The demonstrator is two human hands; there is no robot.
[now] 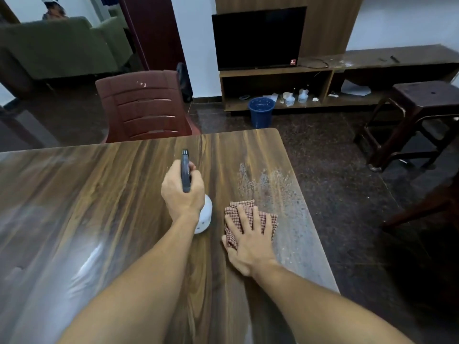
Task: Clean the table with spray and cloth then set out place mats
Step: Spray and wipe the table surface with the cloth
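Near the right edge of the bench (99,194), a person cleans with two bare hands: the left hand (182,192) has its fingers wrapped closed around one spray bottle (205,214), dark nozzle aimed toward the far edge, while the right hand (249,240) lies flat, fingers spread open, pressing one checked cloth (248,214) onto the wood. One patch of spray droplets (268,187) sits just beyond the cloth, running along the right edge. The risk, judged from here, is that a wipe toward that edge pushes liquid onto the floor, or that the droplets dry into streaks if the cloth does not reach them. The bottle, held over the bench, could also knock the surface if lowered carelessly. No place mats are visible. One chair (144,108) stands at the far edge.
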